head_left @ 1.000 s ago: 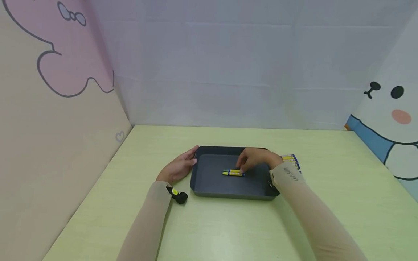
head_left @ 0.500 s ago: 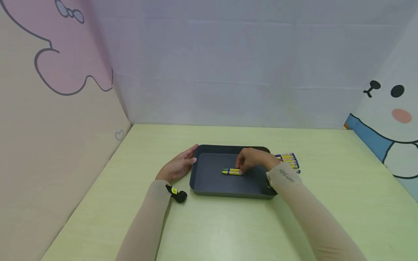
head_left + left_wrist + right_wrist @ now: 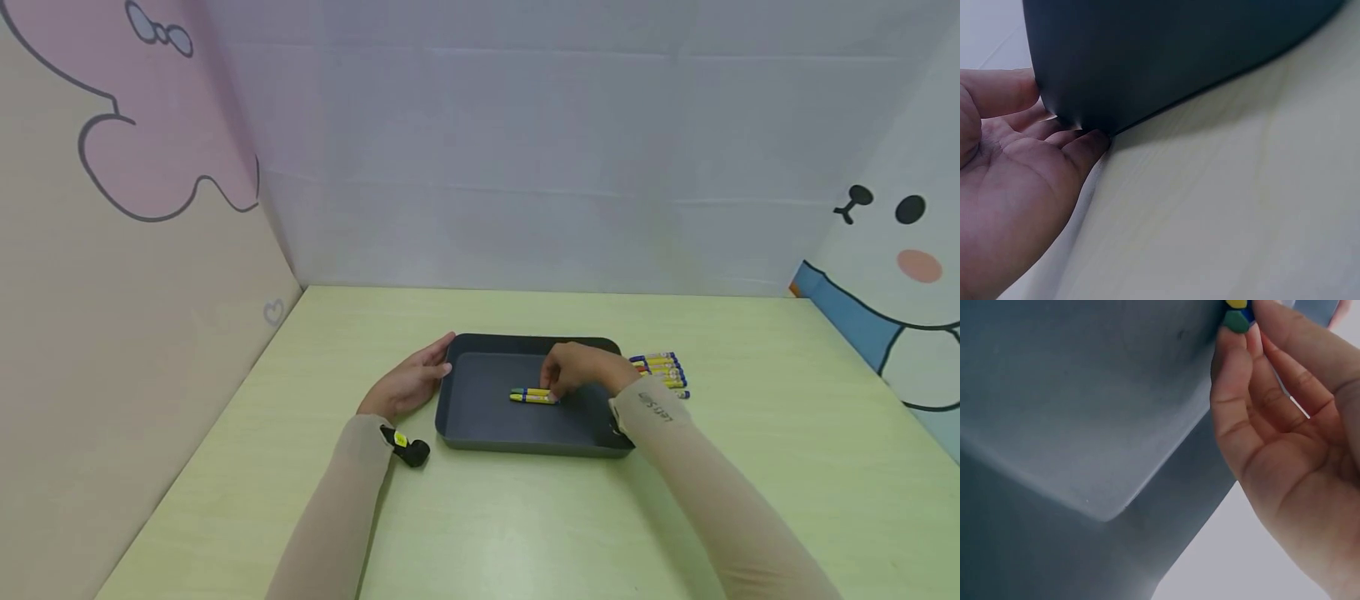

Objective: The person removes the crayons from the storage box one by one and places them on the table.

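A dark grey tray [image 3: 480,425] lies on the table, with two crayons side by side in it. One is yellow-tipped [image 3: 528,399], the other a green-tipped crayon [image 3: 1235,322]. My right hand [image 3: 577,367] pinches the right ends of both between thumb and fingers; those ends are partly hidden. At the tray's left side, my left hand [image 3: 405,387] holds its edge. In the left wrist view the thumb meets the tray wall [image 3: 1147,50] near the rim, while the other fingertips lie by its bottom edge.
Several more crayons [image 3: 663,367] lie in a row on the table, just right of the tray and partly behind the right wrist. The pale table [image 3: 465,533] meets a light cloth backdrop [image 3: 480,167]; printed panels stand at both sides.
My right forearm has shifted slightly left, uncovering more of the crayon row. Both hands otherwise keep their places on the crayons and the tray; the head view moves a little.
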The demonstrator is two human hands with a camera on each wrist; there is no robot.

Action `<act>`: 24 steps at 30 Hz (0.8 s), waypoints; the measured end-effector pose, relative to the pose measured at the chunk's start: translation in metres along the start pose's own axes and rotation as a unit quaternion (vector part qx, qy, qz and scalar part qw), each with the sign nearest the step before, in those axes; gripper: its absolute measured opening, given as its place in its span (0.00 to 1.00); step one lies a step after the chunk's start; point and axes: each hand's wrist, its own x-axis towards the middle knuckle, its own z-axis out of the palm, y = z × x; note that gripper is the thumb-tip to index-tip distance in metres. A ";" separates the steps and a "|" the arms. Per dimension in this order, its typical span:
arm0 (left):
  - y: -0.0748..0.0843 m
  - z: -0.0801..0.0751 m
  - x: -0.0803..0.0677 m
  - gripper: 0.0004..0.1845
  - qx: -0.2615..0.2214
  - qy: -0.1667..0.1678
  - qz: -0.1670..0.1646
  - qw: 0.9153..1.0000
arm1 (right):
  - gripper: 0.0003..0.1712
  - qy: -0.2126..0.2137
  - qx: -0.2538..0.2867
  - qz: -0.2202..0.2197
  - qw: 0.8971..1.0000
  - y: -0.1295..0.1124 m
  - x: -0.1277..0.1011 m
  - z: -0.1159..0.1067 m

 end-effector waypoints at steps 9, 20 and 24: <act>-0.001 -0.001 0.001 0.37 0.002 -0.001 0.003 1.000 | 0.04 0.007 -0.015 -0.038 0.999 -0.001 -0.004 -0.001; -0.001 -0.001 0.000 0.37 0.010 -0.006 0.004 1.000 | 0.04 0.028 -0.010 -0.069 0.997 -0.002 -0.014 -0.004; -0.001 -0.001 -0.001 0.37 0.010 -0.004 0.002 1.000 | 0.04 0.032 -0.012 -0.069 0.997 -0.004 -0.017 -0.007</act>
